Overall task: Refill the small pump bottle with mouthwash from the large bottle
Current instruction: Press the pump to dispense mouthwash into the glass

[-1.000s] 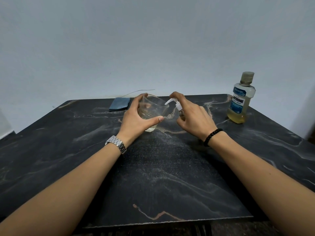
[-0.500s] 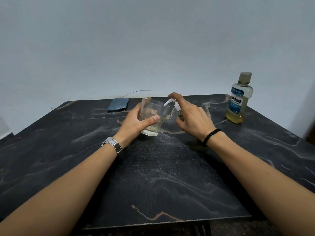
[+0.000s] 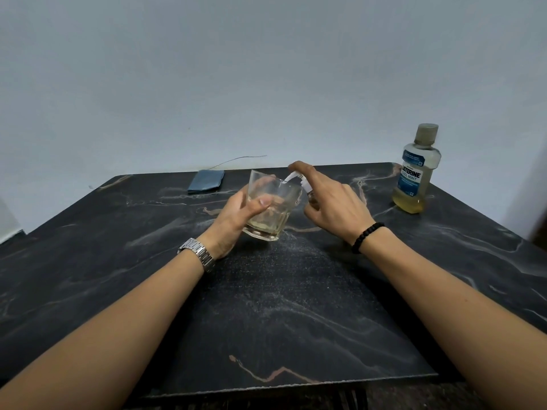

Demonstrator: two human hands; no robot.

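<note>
The right hand [image 3: 334,207] wraps the small pump bottle [image 3: 307,192], which is mostly hidden behind the fingers, with the index finger lying on top of the white pump head [image 3: 296,176]. Its nozzle reaches over the rim of a clear glass [image 3: 270,211] that the left hand [image 3: 236,216] grips, tilted (a little yellowish liquid sits at the bottom). The large bottle [image 3: 416,170] stands capped, well apart to the right on the dark marbled table [image 3: 266,306].

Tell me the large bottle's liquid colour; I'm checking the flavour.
Pale yellow, seen in the Listerine bottle, head view.
</note>
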